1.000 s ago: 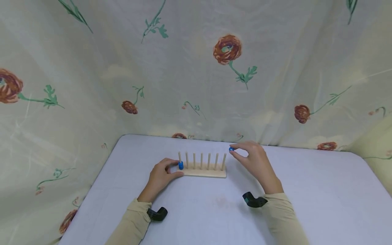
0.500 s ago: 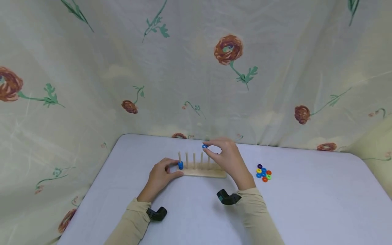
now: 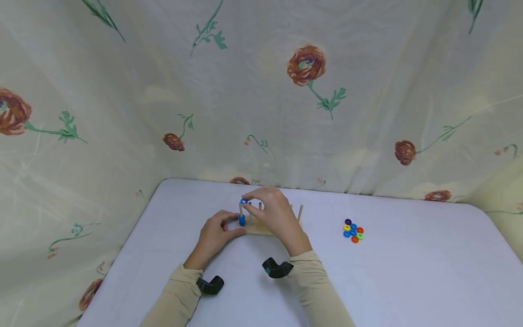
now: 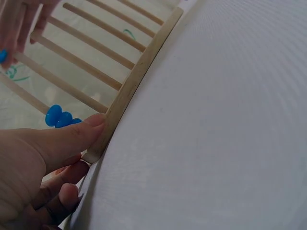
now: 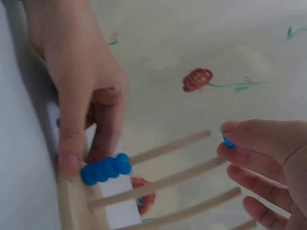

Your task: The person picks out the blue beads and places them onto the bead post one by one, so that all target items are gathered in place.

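A white, round-cornered table (image 3: pixel 408 263) stood in what looked like a makeshift, curtained recording booth.

Off-white fabric (image 3: pixel 229 100) printed with rust-brown flowers and green stems hung in soft folds just behind the table's far edge and closed in both sides, screening the room beyond, so home, lab or office could not be told. Black, angled cameras (image 3: pixel 210 285) worn at both wrists pointed to a filmed session, as did the small tabletop set: a pale wooden peg rack (image 3: pixel 256 228) and a cluster of glossy coloured rings (image 3: pixel 353 233).
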Motion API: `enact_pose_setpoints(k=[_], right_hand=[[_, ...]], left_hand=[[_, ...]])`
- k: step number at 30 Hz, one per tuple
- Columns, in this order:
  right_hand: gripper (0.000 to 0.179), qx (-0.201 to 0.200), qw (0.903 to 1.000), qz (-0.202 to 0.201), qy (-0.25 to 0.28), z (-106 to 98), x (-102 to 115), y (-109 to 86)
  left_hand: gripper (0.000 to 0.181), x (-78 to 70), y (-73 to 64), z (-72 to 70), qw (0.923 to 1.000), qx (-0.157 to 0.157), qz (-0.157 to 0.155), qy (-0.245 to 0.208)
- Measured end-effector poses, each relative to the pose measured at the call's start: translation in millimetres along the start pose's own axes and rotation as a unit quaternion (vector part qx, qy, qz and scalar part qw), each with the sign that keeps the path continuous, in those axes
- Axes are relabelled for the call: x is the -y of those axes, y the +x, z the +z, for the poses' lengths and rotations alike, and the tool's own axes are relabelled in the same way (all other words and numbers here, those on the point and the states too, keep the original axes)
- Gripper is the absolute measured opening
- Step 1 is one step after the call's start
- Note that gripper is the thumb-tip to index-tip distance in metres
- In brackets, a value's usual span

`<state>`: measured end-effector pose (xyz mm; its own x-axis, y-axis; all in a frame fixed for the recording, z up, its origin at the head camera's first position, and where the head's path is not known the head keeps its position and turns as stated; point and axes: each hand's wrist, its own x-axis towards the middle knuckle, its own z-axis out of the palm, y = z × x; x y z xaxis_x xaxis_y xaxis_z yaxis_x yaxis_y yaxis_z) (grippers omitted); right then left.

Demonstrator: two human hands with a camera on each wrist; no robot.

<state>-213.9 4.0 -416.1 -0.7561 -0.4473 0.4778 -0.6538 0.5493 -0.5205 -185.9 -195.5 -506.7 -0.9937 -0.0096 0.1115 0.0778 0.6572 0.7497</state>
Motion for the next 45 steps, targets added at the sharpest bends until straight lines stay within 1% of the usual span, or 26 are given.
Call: enact_pose_setpoints(k=[4, 8, 12, 18, 24, 32, 45], right_hand=[[0.019, -0.024, 0.999, -0.031, -0.021, 6.5, 0.3, -0.5], [0.02, -0.039, 0.9977, -0.042, -0.035, 11.1, -1.3, -0.8], [0.02, -0.043, 0.9973, -0.043, -0.04, 13.8, -2.7, -0.6], [0.02, -0.045, 0.9974, -0.046, -0.033, 15.4, -2.7, -0.6], [0.028, -0.049, 0.9968, -0.047, -0.043, 16.0, -1.6, -0.5], [0.026, -0.052, 0.9965, -0.049, -0.043, 15.8, -1.1, -0.6], [0.027, -0.035, 0.998, -0.032, -0.041, 15.9, 0.9, -2.5]], left_hand=[[0.048, -1.9, 0.2, -0.3, 1.0, -0.001, 0.002, -0.003], [0.048, -2.7, 0.6, 0.0, 1.0, -0.001, 0.005, -0.002], [0.047, -2.9, 1.1, 0.1, 1.0, -0.001, 0.008, 0.001], [0.048, -3.1, 1.9, -0.2, 0.9999, 0.002, 0.016, -0.003], [0.049, -3.3, 1.6, -0.8, 0.9999, 0.003, 0.011, -0.002], [0.048, -1.4, 1.8, -0.2, 1.0, 0.002, 0.008, 0.003], [0.048, 0.6, -0.8, 0.5, 1.0, -0.002, 0.001, 0.002]])
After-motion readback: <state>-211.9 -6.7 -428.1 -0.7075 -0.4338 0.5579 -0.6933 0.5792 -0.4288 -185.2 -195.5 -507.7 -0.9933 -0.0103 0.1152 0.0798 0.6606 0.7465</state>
